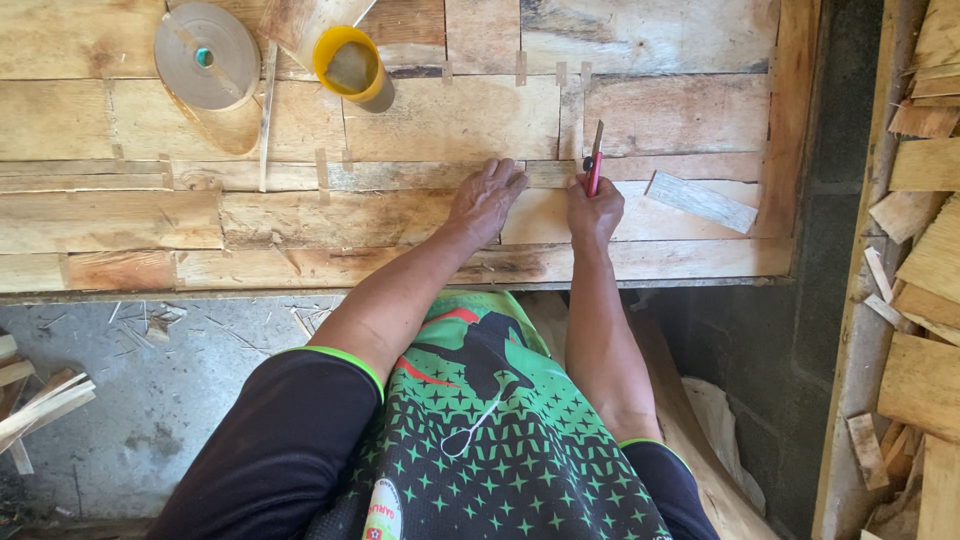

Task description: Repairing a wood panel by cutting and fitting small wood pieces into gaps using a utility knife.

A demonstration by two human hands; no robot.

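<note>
Head view. The left hand (487, 198) lies flat with fingers spread, palm down on a thin pale wood veneer sheet (450, 120) spread across the bench (780, 262), at the centre of the frame. It grips nothing; it presses the sheet.

The right hand (594, 212), just right of the left and apart from it, is closed around a slim red-handled knife (595, 165), held upright with the blade pointing toward the top of the frame. The tip appears to rest on a seam between veneer strips, though the contact point is too small to confirm.

A small grey-brown loose veneer offcut (701, 201) lies right of the right hand, near but not touching.

In the upper left of the frame a flat roll of tan paper tape (206, 55) rests on the sheet. Beside it, at upper centre, a yellow-rimmed cup (352, 66) lies tilted.

Along the right edge, stacked rough wood scraps (925, 260) stand well apart from both hands.
</note>
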